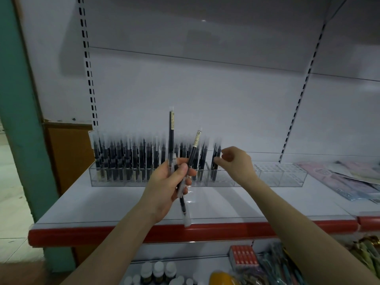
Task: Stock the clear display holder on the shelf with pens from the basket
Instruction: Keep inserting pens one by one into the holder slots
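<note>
A long clear display holder (287,175) stands at the back of the white shelf (102,204). Its left half is packed with upright black pens (127,155); its right compartments are bare. My left hand (164,188) is raised in front of the holder, gripping three black pens with clear caps (171,136): one upright, one tilted right, one pointing down. My right hand (236,163) is at the holder's middle, its thumb and fingers pinched on a black pen (216,151) standing in a slot. The basket is out of view.
The shelf has a red front edge (205,233). Flat pastel packets (345,179) lie on the shelf to the right of the holder. Below are small bottles (158,272), a red and white box (243,256) and wrapped goods. A green pillar (22,124) stands at the left.
</note>
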Tool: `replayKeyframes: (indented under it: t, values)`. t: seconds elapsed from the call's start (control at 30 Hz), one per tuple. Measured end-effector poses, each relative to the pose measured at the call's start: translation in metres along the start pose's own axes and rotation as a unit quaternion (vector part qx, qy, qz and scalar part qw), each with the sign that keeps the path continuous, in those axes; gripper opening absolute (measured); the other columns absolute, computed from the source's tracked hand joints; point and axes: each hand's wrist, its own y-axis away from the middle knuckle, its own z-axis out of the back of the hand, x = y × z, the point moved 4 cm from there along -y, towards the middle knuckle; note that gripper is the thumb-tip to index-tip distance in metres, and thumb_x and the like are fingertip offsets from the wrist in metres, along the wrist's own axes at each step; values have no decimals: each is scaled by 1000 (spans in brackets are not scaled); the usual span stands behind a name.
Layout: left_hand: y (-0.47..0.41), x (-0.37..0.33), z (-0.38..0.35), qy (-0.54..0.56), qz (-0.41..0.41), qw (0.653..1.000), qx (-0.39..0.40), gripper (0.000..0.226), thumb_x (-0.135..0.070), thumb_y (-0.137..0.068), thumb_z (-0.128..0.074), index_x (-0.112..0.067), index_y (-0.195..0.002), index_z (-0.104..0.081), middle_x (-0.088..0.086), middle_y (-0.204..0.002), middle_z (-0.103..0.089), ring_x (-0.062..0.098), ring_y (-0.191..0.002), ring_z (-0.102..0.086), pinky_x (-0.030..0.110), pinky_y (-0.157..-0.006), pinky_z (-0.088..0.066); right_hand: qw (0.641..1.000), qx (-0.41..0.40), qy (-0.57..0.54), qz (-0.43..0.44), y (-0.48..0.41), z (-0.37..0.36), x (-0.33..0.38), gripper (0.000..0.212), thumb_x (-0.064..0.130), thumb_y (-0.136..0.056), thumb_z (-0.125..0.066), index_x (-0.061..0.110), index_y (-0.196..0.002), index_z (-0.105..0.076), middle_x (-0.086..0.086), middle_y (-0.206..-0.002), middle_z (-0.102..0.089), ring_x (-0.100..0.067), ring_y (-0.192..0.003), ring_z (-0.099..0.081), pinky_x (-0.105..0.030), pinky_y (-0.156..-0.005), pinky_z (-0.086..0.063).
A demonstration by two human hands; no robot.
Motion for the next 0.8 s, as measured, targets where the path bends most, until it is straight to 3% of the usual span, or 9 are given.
replayKeyframes:
  t: [0.1,0.2,0.3,0.47,0.57,0.63,0.7,0.8]
  values:
    - [4,-3,-2,-19,-12,1000,-1,13,-8,-94,-47,-13,-100,-58,4,-76,-69,11,-61,-57,25,-55,-46,986,-54,-152,27,24,20,24,18,23,-89,-60,7,-85,-66,-2,-80,-67,-15,-76,-61,-24,-70,-51]
    - [12,-6,-9,-40,-26,999,1,12,-8,-94,-48,-14,-96,-58,2,-74,-69,11,-61,-58,25,-55,-46,961,42,-272,15,47,23,48,17,29,-89,-59,15,-82,-65,1,-77,-69,-9,-71,-65,-25,-68,-54]
    - [22,-10,-19,-55,-28,998,14,12,-9,-95,-47,-14,-96,-57,0,-72,-69,10,-59,-58,23,-54,-46,945,81,-316,5,60,22,61,14,28,-88,-62,14,-88,-65,3,-74,-68,-6,-67,-65,-18,-61,-53]
    - [43,-17,-24,-67,-4,997,39,15,-12,-96,-45,-10,-104,-56,12,-88,-68,11,-63,-64,22,-54,-50,927,38,-373,-19,66,33,63,12,15,-88,-62,6,-79,-63,-6,-70,-64,-12,-61,-60,-21,-59,-51]
    - [56,-22,-23,-87,-7,995,49,17,-10,-96,-45,-6,-108,-56,12,-87,-67,11,-58,-60,22,-52,-47,913,18,-405,-40,67,42,60,15,14,-88,-62,5,-76,-64,-6,-70,-65,-11,-59,-60,-19,-58,-52]
    - [60,-28,-22,-96,-10,994,41,14,-9,-95,-46,-6,-104,-57,10,-83,-66,10,-53,-55,21,-50,-45,919,17,-392,-46,70,45,58,18,16,-89,-61,5,-75,-64,-6,-68,-65,-12,-60,-61,-19,-57,-54]
    - [61,-34,-23,-86,-5,996,24,12,-9,-95,-47,-7,-99,-58,11,-81,-62,9,-50,-50,20,-48,-43,947,-14,-320,-26,74,47,55,21,23,-92,-57,6,-82,-65,-6,-69,-65,-17,-66,-63,-24,-62,-56]
    - [59,-42,-23,-68,5,998,1,13,-11,-95,-47,-5,-99,-57,10,-77,-59,8,-47,-46,19,-44,-40,981,-112,-147,52,83,53,49,32,26,-92,-56,5,-117,-58,5,-70,-60,-16,-72,-60,-28,-71,-49]
